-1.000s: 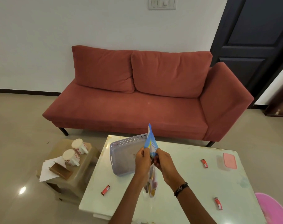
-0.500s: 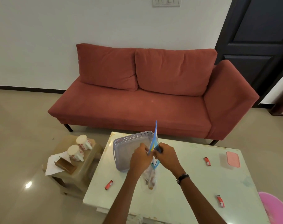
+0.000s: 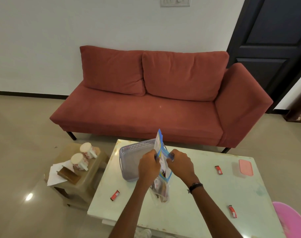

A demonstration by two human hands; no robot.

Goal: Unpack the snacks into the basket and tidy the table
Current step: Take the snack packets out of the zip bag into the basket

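A clear zip bag [image 3: 160,189] with a blue top edge hangs upright over the pale table [image 3: 206,194], snacks visible in its lower part. My left hand [image 3: 148,166] grips one side of its mouth and my right hand [image 3: 180,164] grips the other, pulling the two sides apart. Just behind and left of my hands sits the grey perforated basket [image 3: 129,157], which looks empty where it shows. Three small red snack packets lie loose on the table: one at the front left [image 3: 115,195], one at the right [image 3: 218,169], one at the front right [image 3: 232,211].
A clear box with a pink lid [image 3: 244,169] stands at the table's right edge. A low side table [image 3: 94,167] at the left carries two patterned mugs [image 3: 81,160], papers and a wooden holder. Behind is a red sofa [image 3: 154,103]; a pink stool [image 3: 290,220] is at bottom right.
My hands have drawn further apart along the bag's top, so its mouth is wider. The bag hangs slightly lower over the table.
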